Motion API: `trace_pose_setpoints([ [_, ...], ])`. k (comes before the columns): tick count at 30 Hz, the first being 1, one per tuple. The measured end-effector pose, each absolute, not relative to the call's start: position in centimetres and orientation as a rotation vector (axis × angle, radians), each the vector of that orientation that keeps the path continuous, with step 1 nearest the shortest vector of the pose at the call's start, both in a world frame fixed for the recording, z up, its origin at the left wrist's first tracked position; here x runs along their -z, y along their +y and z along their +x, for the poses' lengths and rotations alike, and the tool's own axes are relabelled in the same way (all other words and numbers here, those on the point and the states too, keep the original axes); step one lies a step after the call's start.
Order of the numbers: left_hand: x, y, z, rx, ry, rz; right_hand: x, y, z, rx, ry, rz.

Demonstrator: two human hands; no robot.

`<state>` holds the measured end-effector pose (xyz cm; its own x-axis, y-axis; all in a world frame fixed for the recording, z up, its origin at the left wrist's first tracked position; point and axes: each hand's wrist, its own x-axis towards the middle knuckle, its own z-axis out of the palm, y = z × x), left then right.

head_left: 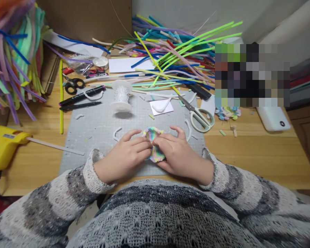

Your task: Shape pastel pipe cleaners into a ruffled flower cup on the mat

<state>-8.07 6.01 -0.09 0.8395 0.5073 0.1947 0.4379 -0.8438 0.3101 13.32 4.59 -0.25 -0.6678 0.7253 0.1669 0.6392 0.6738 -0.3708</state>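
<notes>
A small pastel striped piece with a scalloped edge, apparently made of pipe cleaners (157,156), is held between both hands over the grey cutting mat (93,132). My left hand (130,151) grips it from the left, fingers curled onto its middle. From the right, my right hand (177,151) pinches it, with the index finger raised. The fingertips cover the centre of the piece. Short white pipe cleaner bits, one curved (116,133) by my left hand and another (188,130) by my right, lie on the mat.
Scissors (200,117) lie right of a spool of clear cord (121,98). A yellow glue gun (6,146) rests at left, near markers (82,95). Pipe cleaners (170,51) pile up behind; more bunch (18,58) at far left. A white phone-like object (272,119) is at right.
</notes>
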Motion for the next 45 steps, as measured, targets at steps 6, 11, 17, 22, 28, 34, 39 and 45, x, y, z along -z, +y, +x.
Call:
trace_pose_setpoints([
  [6, 0.0, 5.9, -8.1, -0.386, 0.718, 2.833, 0.0, 4.7, 14.2, -0.441, -2.598, -1.035],
  [11, -0.3, 6.1, -8.3, -0.366, 0.642, 2.902, 0.1, 4.5, 14.8, -0.396, -2.591, -0.988],
  [17, -0.5, 6.5, -8.6, -0.346, 0.572, 2.976, 0.3, 4.6, 14.6, -0.45, -2.585, -1.0],
  [22, -0.6, 6.7, -8.8, -0.318, 0.554, 2.973, 0.3, 4.6, 14.6, -0.462, -2.584, -1.006],
  [28, -0.6, 6.2, -9.0, -0.3, 0.63, 3.003, 0.2, 4.5, 14.5, -0.461, -2.592, -1.001],
  [34, -0.4, 5.8, -8.7, -0.314, 0.698, 2.987, 0.0, 4.7, 14.4, -0.479, -2.603, -1.022],
  [39, -0.3, 5.7, -8.4, -0.357, 0.772, 2.936, 0.0, 4.7, 14.4, -0.478, -2.606, -1.016],
  [45, -0.4, 5.6, -7.8, -0.372, 0.852, 2.875, 0.1, 4.7, 14.5, -0.477, -2.605, -1.006],
])
